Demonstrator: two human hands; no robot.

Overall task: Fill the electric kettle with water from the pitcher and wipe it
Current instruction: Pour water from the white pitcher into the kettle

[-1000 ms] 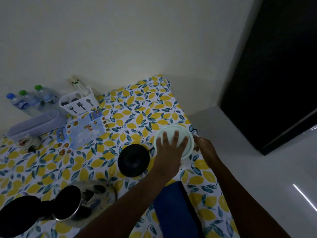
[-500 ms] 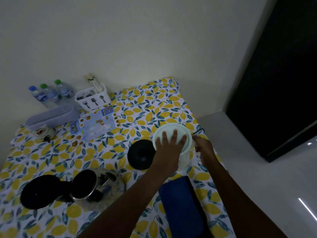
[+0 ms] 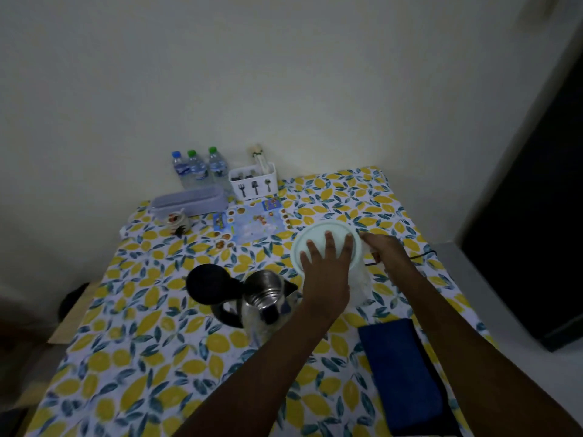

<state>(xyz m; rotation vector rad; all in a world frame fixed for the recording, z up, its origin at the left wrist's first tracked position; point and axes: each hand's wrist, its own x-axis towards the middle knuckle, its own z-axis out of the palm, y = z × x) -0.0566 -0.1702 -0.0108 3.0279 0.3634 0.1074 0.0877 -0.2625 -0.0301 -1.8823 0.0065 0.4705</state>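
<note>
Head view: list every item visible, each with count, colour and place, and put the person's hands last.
Pitcher: one, clear with pale lid, right of centre.
Electric kettle: one, steel, lid open, centre.
Black round base: one, left of kettle.
Cloth: one, dark blue, near right.
Water bottles: three, one blue cap, two green, by the wall.
Cutlery caddy: one, white, beside bottles.
Lidded box: one, pale lilac, far left.
Placemat: one, blue, printed.
Tablecloth: lemon print.
Left hand: flat on pitcher lid.
Right hand: at pitcher's right side.
</note>
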